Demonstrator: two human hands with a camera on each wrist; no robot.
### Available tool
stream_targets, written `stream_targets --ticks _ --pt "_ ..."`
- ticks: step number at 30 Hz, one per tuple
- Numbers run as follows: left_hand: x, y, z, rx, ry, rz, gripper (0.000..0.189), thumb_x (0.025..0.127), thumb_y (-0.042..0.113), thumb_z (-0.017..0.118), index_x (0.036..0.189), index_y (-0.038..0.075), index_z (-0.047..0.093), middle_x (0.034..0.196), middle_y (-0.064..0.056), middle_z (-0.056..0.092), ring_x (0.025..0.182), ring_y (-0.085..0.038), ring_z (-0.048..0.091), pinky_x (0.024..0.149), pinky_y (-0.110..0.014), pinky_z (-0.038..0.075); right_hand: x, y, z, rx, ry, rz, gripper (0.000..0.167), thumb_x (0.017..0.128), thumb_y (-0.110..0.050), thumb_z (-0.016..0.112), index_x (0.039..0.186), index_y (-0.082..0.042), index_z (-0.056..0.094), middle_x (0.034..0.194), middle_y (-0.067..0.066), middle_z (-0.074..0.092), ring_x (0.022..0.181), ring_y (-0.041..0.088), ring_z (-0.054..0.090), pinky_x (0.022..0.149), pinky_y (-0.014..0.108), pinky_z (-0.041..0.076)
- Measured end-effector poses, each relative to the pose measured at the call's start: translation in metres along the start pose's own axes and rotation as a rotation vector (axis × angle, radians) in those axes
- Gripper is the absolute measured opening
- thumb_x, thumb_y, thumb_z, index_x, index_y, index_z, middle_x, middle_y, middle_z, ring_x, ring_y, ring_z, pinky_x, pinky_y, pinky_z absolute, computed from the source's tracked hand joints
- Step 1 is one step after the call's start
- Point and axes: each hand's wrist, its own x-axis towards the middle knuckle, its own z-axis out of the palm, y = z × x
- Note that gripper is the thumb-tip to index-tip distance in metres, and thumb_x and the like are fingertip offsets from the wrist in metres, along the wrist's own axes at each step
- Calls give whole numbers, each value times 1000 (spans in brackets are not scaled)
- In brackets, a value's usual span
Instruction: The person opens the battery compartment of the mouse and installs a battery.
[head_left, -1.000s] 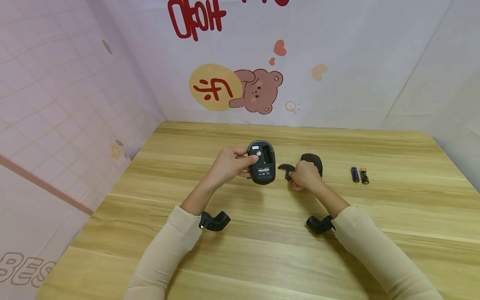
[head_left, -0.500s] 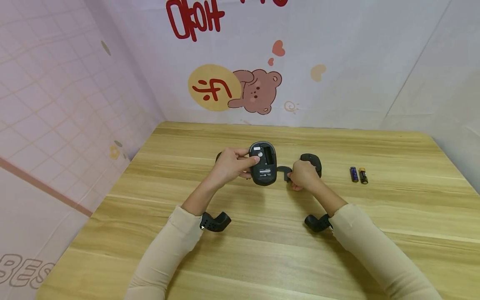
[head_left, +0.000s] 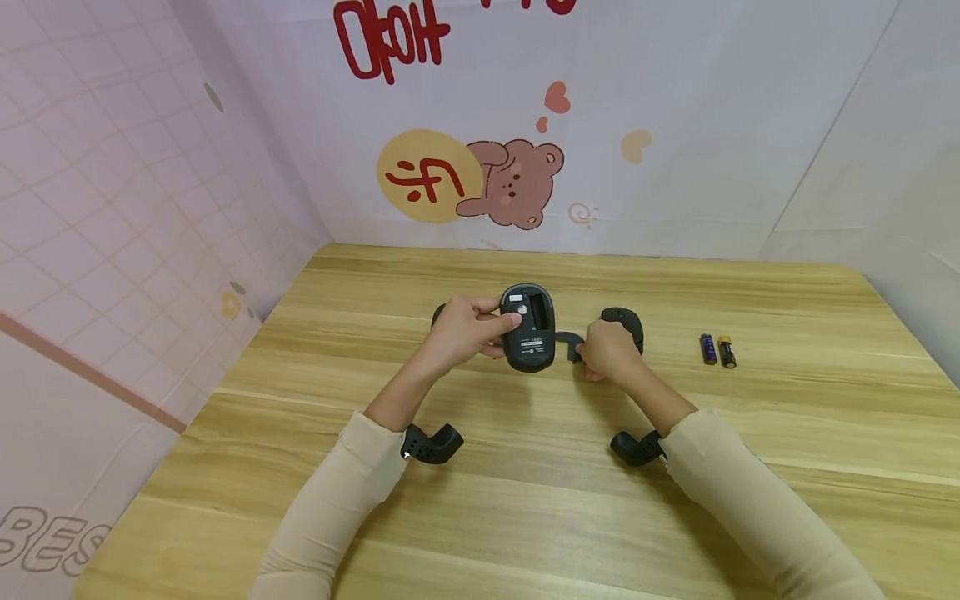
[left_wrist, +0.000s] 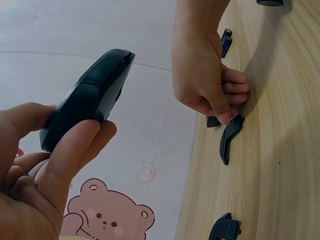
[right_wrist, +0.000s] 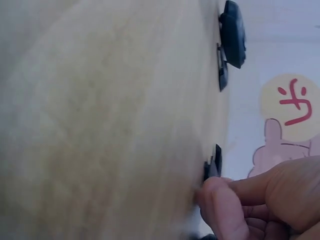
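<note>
In the head view my left hand (head_left: 463, 333) grips a black computer mouse (head_left: 527, 350), its underside turned towards me and its battery slot open. The thumb presses on that underside. The left wrist view shows the mouse (left_wrist: 90, 95) from the side, tilted, with the wall behind it. To its right, my right hand (head_left: 609, 346) pinches the end of a thin, curved black plastic cover (head_left: 568, 338), low over the table. In the right wrist view this cover (right_wrist: 215, 162) sticks out from between thumb and finger. A second black mouse (head_left: 624, 318) lies just behind the right hand, partly hidden.
Two batteries, one purple (head_left: 708, 348) and one black and gold (head_left: 727, 352), lie side by side on the wooden table (head_left: 525, 517) at the right. A dark object (head_left: 437, 313) shows behind the left hand, mostly hidden. A printed wall covering (head_left: 675, 192) borders the table.
The mouse in my left hand has shifted slightly to the right. The cover in my right hand has turned a little, and the gap between it and the mouse looks smaller.
</note>
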Motion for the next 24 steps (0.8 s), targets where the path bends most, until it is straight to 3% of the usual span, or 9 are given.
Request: stream_targets --ticks 3,6,9,13,18,22,24 --pt "0 0 1 -7 -2 0 34 88 10 64 119 -2 60 92 -18 68 73 -23 68 61 -33 58 -5 3 -6 5 22 -35 35 93 -13 57 63 1 67 48 2 58 43 13 57 42 22 47" --pt "0 0 4 -19 -13 -7 36 88 10 64 121 -3 59 93 -18 68 74 -23 68 61 -33 58 -13 4 -19 31 16 -92 27 92 -15 57 80 4 71 60 6 64 52 17 60 51 29 51" --pt "1 0 8 -25 -37 -12 38 88 10 64 123 -3 57 94 -18 68 75 -24 68 61 -33 58 -22 4 -37 64 1 -184 26 92 -17 58 100 6 68 81 13 68 71 24 65 65 39 54" --pt "2 -1 14 -26 -68 -7 39 88 10 64 124 -3 56 95 -18 67 78 -24 68 62 -35 58 -36 6 -69 83 -3 -273 35 92 -19 59 115 7 61 104 20 65 96 35 60 83 50 49" --pt "3 -1 20 -35 -106 -9 40 88 10 64 125 -3 55 97 -18 67 80 -23 68 67 -39 57 -44 27 -110 65 1 -273 42 91 -19 61 121 9 55 120 28 54 114 46 45 92 59 40" --pt "3 -1 23 -30 -124 -19 40 88 10 64 125 -3 55 96 -17 68 80 -22 68 67 -40 57 -40 59 -129 -74 -18 -245 45 86 -20 67 119 9 57 123 30 50 116 50 39 90 61 39" --pt "3 0 25 -26 -130 -22 40 88 10 64 125 -3 56 95 -16 68 79 -21 68 65 -37 58 -38 78 -132 -141 -67 -211 53 85 -29 68 121 8 55 125 32 48 114 52 39 87 62 40"
